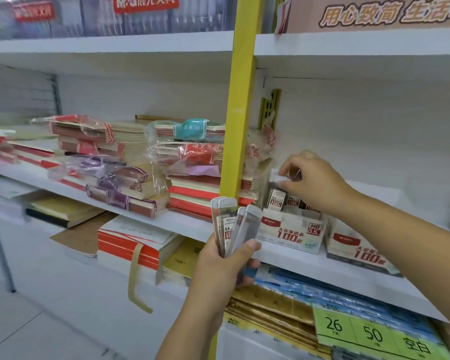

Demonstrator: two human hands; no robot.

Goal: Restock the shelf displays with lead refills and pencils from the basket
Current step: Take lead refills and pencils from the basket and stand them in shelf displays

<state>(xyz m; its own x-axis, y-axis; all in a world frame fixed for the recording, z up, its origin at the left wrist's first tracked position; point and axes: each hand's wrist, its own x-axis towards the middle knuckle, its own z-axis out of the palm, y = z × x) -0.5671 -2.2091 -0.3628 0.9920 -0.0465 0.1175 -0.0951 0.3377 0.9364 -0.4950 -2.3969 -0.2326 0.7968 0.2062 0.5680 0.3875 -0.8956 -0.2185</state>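
About 4 slim, clear plastic lead-refill cases (234, 222) with white and red labels are held as a fan by the left hand (226, 266). They are gripped at their lower ends, with the thumb pressed across the front and the fingers curled behind. A single clear case (279, 178) is pinched at its top end by the curled fingers of the right hand (315, 178), though the exact contact is hidden by blur. It is held directly above the white and red cardboard display box (291, 233). This box stands on the white shelf (309, 263), just right of the yellow metal upright (240, 100). A 2nd, similar box (353, 246) stands just beside it.

The cases are judged light, stiff and smooth, so one could slip from the fan if the grip is loosened. Each is best taken by its narrow upper end and lowered upright into the box. The basket is not seen.
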